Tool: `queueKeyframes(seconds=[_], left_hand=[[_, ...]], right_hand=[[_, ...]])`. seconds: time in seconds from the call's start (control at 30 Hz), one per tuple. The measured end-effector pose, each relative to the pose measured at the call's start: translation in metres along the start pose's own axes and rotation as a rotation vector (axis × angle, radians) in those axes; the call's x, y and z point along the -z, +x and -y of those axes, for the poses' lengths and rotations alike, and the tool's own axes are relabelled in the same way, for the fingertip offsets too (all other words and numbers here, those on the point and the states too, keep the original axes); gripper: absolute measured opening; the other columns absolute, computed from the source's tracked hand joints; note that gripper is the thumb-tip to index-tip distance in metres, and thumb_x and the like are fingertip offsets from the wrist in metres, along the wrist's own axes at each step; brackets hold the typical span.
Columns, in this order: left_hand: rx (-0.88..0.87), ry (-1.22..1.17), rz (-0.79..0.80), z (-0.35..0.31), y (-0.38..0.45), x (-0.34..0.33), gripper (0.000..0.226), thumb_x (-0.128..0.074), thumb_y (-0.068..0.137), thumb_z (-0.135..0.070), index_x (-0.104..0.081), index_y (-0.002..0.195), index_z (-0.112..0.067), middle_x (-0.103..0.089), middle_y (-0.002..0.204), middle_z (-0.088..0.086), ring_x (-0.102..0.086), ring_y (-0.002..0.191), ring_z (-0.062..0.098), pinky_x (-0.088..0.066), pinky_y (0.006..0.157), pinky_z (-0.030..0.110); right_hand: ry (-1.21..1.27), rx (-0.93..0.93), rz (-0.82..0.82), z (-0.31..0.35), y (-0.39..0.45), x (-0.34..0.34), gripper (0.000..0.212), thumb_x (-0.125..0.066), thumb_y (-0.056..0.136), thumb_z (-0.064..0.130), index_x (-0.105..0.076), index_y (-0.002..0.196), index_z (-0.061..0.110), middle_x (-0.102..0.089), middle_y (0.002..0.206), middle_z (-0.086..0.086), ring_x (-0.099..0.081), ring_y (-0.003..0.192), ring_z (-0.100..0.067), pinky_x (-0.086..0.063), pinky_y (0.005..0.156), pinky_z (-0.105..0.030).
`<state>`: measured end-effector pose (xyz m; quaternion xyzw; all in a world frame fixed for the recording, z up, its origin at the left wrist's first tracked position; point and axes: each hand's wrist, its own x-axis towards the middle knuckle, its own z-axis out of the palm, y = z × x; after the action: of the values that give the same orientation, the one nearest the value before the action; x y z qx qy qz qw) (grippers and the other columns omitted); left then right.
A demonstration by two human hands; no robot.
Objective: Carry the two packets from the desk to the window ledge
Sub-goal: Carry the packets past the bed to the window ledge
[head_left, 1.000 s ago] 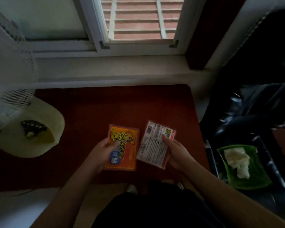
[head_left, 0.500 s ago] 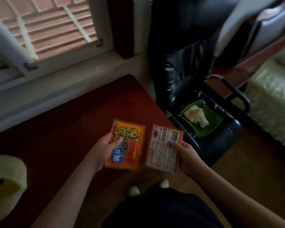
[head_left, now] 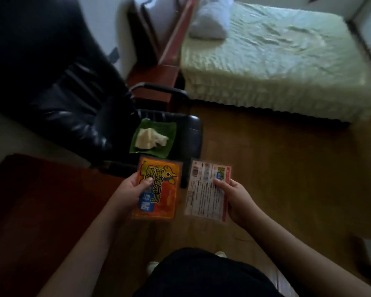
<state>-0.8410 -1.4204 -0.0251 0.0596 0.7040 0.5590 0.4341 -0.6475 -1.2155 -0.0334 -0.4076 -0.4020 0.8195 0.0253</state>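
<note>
A home bedroom: a made bed (head_left: 276,52) with pillow (head_left: 210,20), wooden floor (head_left: 276,168), and black armchair (head_left: 58,86).

The dark red bench (head_left: 30,200) fills the lower left of the frame; the wooden floor (head_left: 276,168) carries a black chair (head_left: 73,108) and a bed (head_left: 276,56).

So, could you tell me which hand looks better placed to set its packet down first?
Probably the left hand: its orange packet is nearer the red desk. The right hand holds the white packet over the floor. The window ledge is not in view.
</note>
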Motion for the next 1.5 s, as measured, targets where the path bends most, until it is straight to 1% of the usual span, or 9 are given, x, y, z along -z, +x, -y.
queueKeyframes(seconds=[0.1,0.23,0.33,0.43,0.73,0.97,1.1,1.27,1.5], left_hand=[[-0.011,0.074,0.106,-0.016,0.021,-0.072,0.013,-0.053,0.096,-0.012,-0.061,0.104,-0.018,-0.079,0.078,0.001,-0.075,0.071,0.017,-0.059,0.056,0.029],[-0.008,0.162,0.214,-0.028,0.038,-0.159,0.015,-0.056,0.094,-0.016,-0.062,0.108,-0.017,-0.078,0.091,0.01,-0.074,0.086,0.028,-0.059,0.074,0.045],[-0.011,0.211,0.29,-0.036,0.048,-0.215,0.017,-0.057,0.093,-0.015,-0.061,0.109,-0.015,-0.077,0.093,0.01,-0.074,0.086,0.029,-0.058,0.075,0.047],[-0.002,0.285,0.361,-0.042,0.06,-0.259,0.016,-0.057,0.093,-0.016,-0.061,0.108,-0.017,-0.078,0.089,0.007,-0.075,0.083,0.026,-0.059,0.07,0.044],[0.049,0.417,0.54,-0.076,0.13,-0.368,0.017,-0.059,0.093,-0.018,-0.062,0.11,-0.019,-0.077,0.098,0.012,-0.073,0.092,0.033,-0.055,0.087,0.055],[0.075,0.499,0.693,-0.123,0.214,-0.45,0.02,-0.06,0.091,-0.018,-0.059,0.11,-0.018,-0.078,0.088,0.005,-0.076,0.08,0.025,-0.06,0.06,0.033],[0.054,0.541,0.7,-0.161,0.26,-0.493,0.014,-0.058,0.092,-0.018,-0.059,0.105,-0.022,-0.076,0.09,0.01,-0.076,0.075,0.023,-0.058,0.059,0.034],[0.013,0.577,0.777,-0.197,0.291,-0.57,0.013,-0.056,0.094,-0.019,-0.059,0.105,-0.024,-0.077,0.09,0.009,-0.076,0.077,0.024,-0.058,0.059,0.033],[0.053,0.584,0.907,-0.209,0.299,-0.687,0.016,-0.056,0.094,-0.021,-0.06,0.109,-0.025,-0.078,0.093,0.003,-0.076,0.085,0.023,-0.06,0.067,0.038]], right_hand=[[0.116,0.052,-0.084,0.016,-0.017,0.063,0.028,-0.06,0.094,0.018,-0.062,0.119,0.006,-0.074,0.111,-0.018,-0.071,0.104,-0.035,-0.061,0.084,-0.047],[0.23,0.101,-0.184,0.028,-0.038,0.14,0.031,-0.061,0.093,0.018,-0.06,0.12,0.004,-0.075,0.11,-0.018,-0.072,0.103,-0.035,-0.061,0.083,-0.047],[0.3,0.134,-0.271,0.036,-0.051,0.186,0.033,-0.061,0.093,0.018,-0.059,0.122,0.003,-0.073,0.114,-0.02,-0.071,0.104,-0.036,-0.061,0.082,-0.047],[0.361,0.178,-0.316,0.043,-0.059,0.22,0.033,-0.06,0.094,0.017,-0.058,0.123,0.002,-0.072,0.115,-0.021,-0.071,0.104,-0.036,-0.061,0.082,-0.047],[0.542,0.256,-0.434,0.078,-0.051,0.296,0.028,-0.055,0.097,0.015,-0.057,0.123,0.005,-0.07,0.116,-0.023,-0.07,0.104,-0.038,-0.06,0.082,-0.049],[0.609,0.287,-0.587,0.133,-0.013,0.349,0.025,-0.055,0.097,0.013,-0.058,0.119,0.001,-0.076,0.097,-0.018,-0.075,0.086,-0.033,-0.062,0.066,-0.043],[0.664,0.317,-0.643,0.175,0.003,0.378,0.018,-0.053,0.098,0.013,-0.061,0.112,0.005,-0.076,0.092,-0.016,-0.075,0.084,-0.032,-0.062,0.066,-0.045],[0.695,0.353,-0.742,0.22,0.011,0.421,0.019,-0.053,0.098,0.015,-0.061,0.113,0.008,-0.072,0.105,-0.02,-0.069,0.096,-0.037,-0.057,0.083,-0.056],[0.734,0.348,-0.843,0.254,0.009,0.491,0.019,-0.054,0.098,0.016,-0.061,0.113,0.008,-0.074,0.098,-0.017,-0.073,0.087,-0.032,-0.059,0.071,-0.047]])
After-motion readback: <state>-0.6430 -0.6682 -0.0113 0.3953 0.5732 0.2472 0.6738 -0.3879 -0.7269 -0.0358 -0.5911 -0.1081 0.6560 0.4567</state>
